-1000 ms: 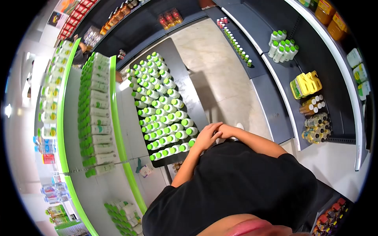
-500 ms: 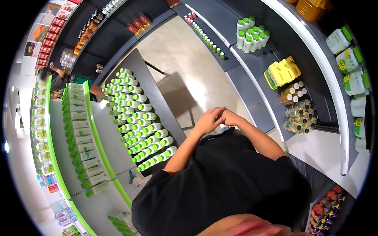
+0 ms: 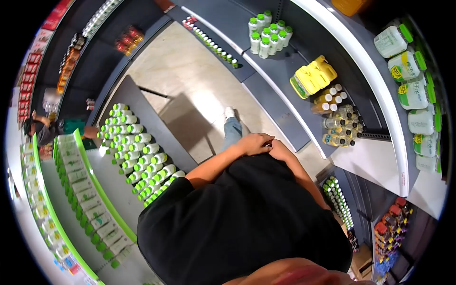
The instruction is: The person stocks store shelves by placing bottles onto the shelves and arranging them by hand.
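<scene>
My left hand [image 3: 257,143] rests in front of my belly, its fingers bent and meeting the other hand. Touching it at the fingertips is my right hand [image 3: 279,147], partly turned away from view. Nothing can be made out between them. To the left, a dark table [image 3: 152,121] carries rows of white bottles with green caps [image 3: 143,138], close to my left forearm.
Green-edged shelves [image 3: 102,190] stand at the left. Dark shelves [image 3: 266,80] at the right hold green-capped bottles, yellow jugs [image 3: 314,77] and small bottles [image 3: 341,128]. Another person [image 3: 42,130] is at the far left. Pale floor [image 3: 175,57] lies ahead.
The view has swung to the right, so the table and bottles sit further left. My leg and shoe now show more. Both hands stay together at my front.
</scene>
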{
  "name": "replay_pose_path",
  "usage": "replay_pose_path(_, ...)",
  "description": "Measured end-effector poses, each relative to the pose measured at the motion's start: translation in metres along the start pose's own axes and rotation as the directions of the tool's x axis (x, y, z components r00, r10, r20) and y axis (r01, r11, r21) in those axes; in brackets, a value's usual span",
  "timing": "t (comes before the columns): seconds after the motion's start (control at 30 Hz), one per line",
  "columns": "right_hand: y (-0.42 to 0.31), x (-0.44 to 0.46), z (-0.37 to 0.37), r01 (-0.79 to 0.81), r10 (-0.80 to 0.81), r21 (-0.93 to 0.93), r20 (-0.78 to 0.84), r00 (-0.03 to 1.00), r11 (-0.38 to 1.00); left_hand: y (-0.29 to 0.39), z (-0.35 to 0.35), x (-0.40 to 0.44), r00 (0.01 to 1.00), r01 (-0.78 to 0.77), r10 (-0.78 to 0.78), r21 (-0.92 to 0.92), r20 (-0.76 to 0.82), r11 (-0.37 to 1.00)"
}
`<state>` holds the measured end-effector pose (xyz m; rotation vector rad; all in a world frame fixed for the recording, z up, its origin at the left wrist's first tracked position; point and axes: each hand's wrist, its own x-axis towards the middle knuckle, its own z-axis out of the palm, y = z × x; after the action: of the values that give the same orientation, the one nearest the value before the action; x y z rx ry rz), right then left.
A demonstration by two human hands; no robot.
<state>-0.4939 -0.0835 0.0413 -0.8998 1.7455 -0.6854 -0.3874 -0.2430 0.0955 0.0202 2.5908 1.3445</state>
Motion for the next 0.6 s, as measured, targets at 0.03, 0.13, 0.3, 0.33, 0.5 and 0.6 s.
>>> replay_pose_path(0.03,-0.003,0.002,-0.005,-0.024,0.024,-0.003,-0.038,0.999,1.000,-0.002,-0.009,0.008,0.999,-0.010,0.009,0.004,0.034,1.000)
replay_pose_path(0.13,-0.022,0.015,-0.012,-0.025,0.037,0.076,-0.160,0.986,0.997,-0.014,-0.036,0.026,0.991,-0.072,0.069,0.018,0.116,0.997)
replay_pose_path(0.3,-0.044,0.075,-0.014,0.002,0.030,0.141,-0.222,0.974,0.990,-0.064,-0.091,0.045,0.979,-0.091,0.069,0.102,0.194,0.991)
replay_pose_path(0.33,-0.056,0.089,-0.018,-0.017,0.035,0.083,-0.210,0.977,0.996,-0.075,-0.103,0.045,0.982,-0.062,0.041,0.108,0.186,0.992)
replay_pose_path(0.5,-0.101,0.182,-0.043,0.065,-0.072,-0.156,-0.040,0.997,0.986,-0.152,-0.154,0.028,0.998,0.061,-0.061,0.012,0.022,0.998)
replay_pose_path(0.6,-0.148,0.232,-0.058,0.145,-0.145,-0.203,0.018,0.989,0.968,-0.177,-0.199,0.008,0.986,0.131,-0.143,-0.133,-0.083,0.982)
